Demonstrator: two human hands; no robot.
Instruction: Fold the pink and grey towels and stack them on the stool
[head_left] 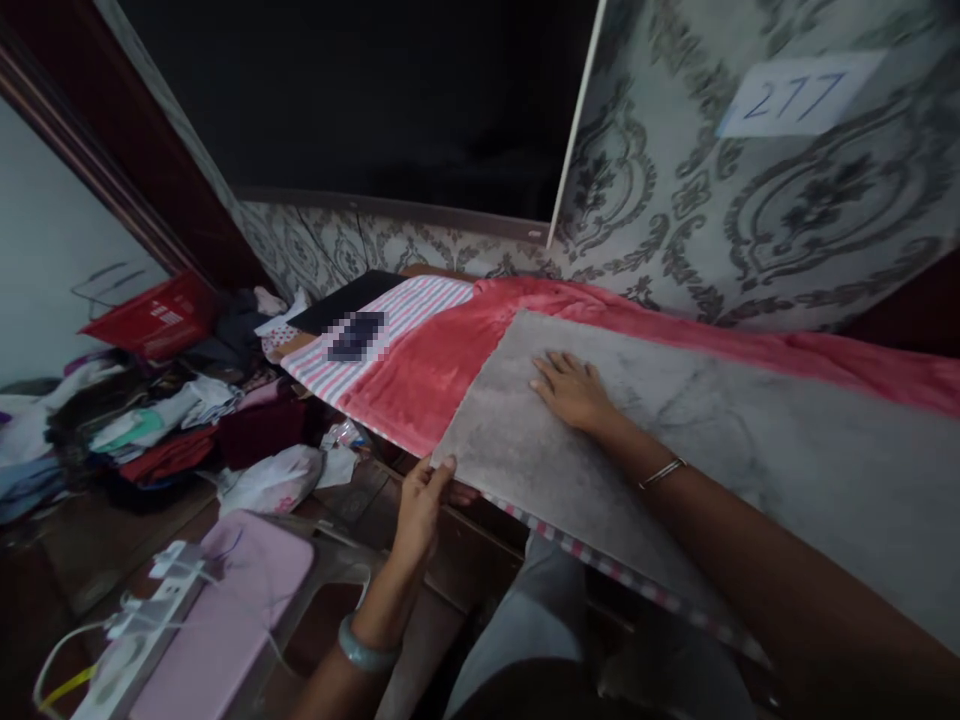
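Note:
A large grey cloth [645,400] lies spread over a red plush blanket [427,370]. My right hand [574,390] rests flat on the cloth with its fingers spread. At the cloth's near left corner, my left hand [424,500] has its thumb on top and its fingers at the edge or underneath, pinching the corner. Some of those fingers are hidden. Beyond the red blanket, a striped cloth [420,300] covers the left end of the surface, with a pixelated dark item [356,337] on it. A checked edge [577,545] shows below the grey cloth.
Piled clothes [172,430] and a red basket [154,315] stand at the left. A power strip [142,620] with cords lies on a pink stool [232,600] near me. Behind the surface are a dark screen [375,100] and a patterned wall with a paper sign [802,95].

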